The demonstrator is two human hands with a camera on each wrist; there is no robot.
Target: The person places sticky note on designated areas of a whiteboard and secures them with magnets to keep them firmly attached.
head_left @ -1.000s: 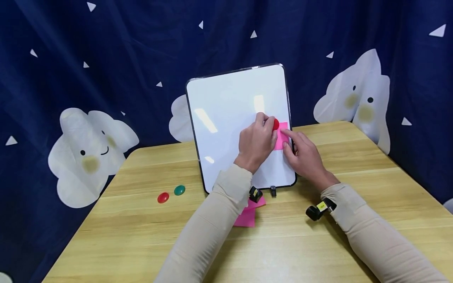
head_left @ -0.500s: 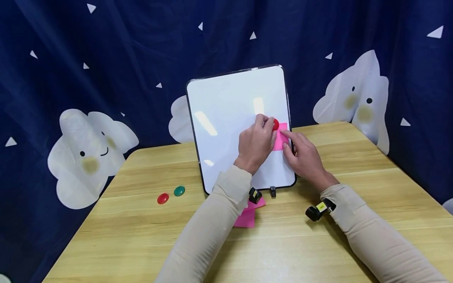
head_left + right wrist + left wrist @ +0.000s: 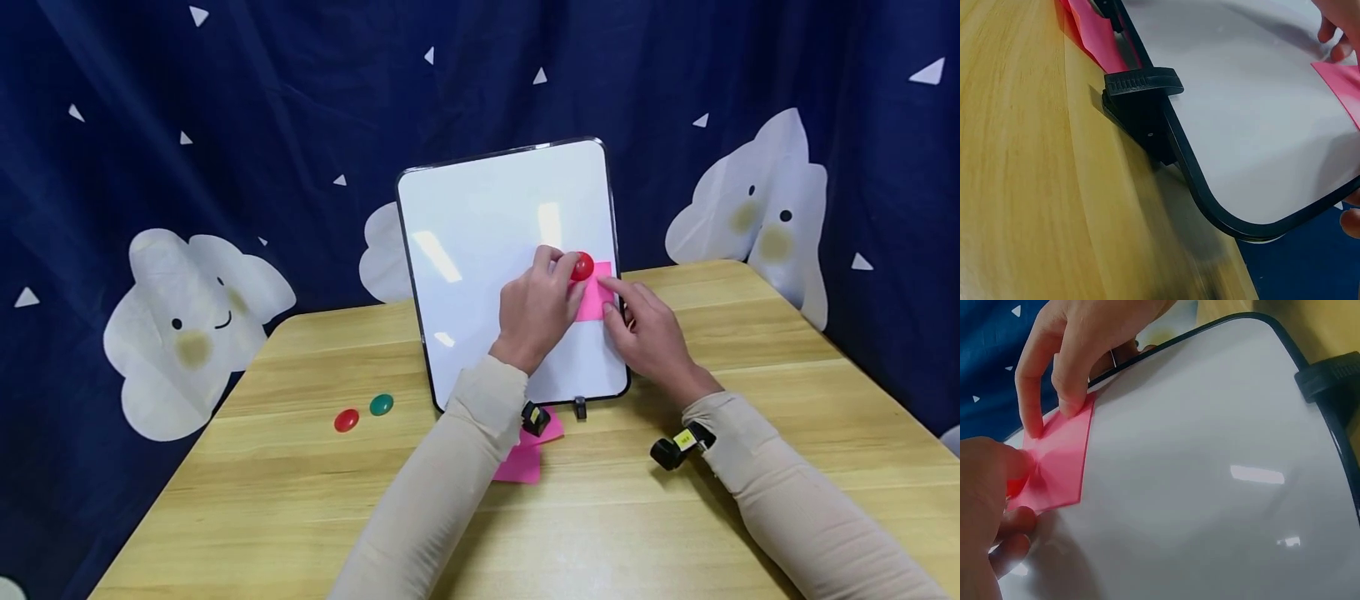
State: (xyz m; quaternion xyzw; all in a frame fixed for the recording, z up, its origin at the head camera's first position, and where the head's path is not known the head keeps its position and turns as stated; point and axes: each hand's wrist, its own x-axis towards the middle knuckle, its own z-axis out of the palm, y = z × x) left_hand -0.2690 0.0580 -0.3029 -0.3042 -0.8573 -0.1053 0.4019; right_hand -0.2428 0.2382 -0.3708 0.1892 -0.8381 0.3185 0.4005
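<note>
A pink note point(image 3: 596, 298) lies flat against the face of the upright whiteboard point(image 3: 487, 250), close to that board's right edge and about halfway up. A red magnet point(image 3: 582, 267) sits on the note's top edge, against the board. The left hand point(image 3: 536, 308) pinches this magnet between thumb and forefinger, its remaining fingers curled below. The right hand point(image 3: 648, 333) presses the note to the board with its fingertips at the note's right side; the left wrist view shows two fingers point(image 3: 1054, 394) bearing on the note's point(image 3: 1057, 459) corner near the board's black rim point(image 3: 1197, 328). The two hands are close together, each side of the note, and not touching each other as far as can be seen. The board stands on the wooden counter point(image 3: 300, 500) on black clip feet point(image 3: 1141, 94), one plainly seen in the right wrist view at the board's lower edge. In front of the board's base, partly under the left sleeve point(image 3: 450, 467), lies a stack of pink notes point(image 3: 525, 454). Well to the left of the board, on the counter, lie a loose red magnet point(image 3: 346, 419) and a green magnet point(image 3: 381, 405), just beside each other. Behind the board hangs a dark blue cloth point(image 3: 225, 125) printed with white clouds.
</note>
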